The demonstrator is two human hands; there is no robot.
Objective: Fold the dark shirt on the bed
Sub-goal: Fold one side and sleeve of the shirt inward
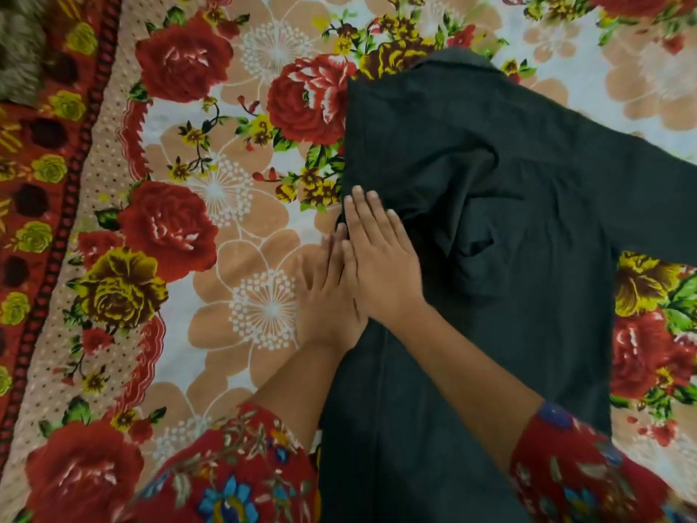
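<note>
Item: my right hand (pixel 381 258), fingers (pixel 358 217) together and flat, pressing the dark shirt (pixel 490 220) along its left folded edge, I judge to set the crease. My left hand (pixel 324 288) lies flat just beside, partly overlapped. Shirt lies mid-bed (pixel 226 220); right sleeve and hem cut off.

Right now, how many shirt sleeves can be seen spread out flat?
1: the dark shirt has one sleeve extending right; the other seems folded in under the hands, mostly hidden.
</note>
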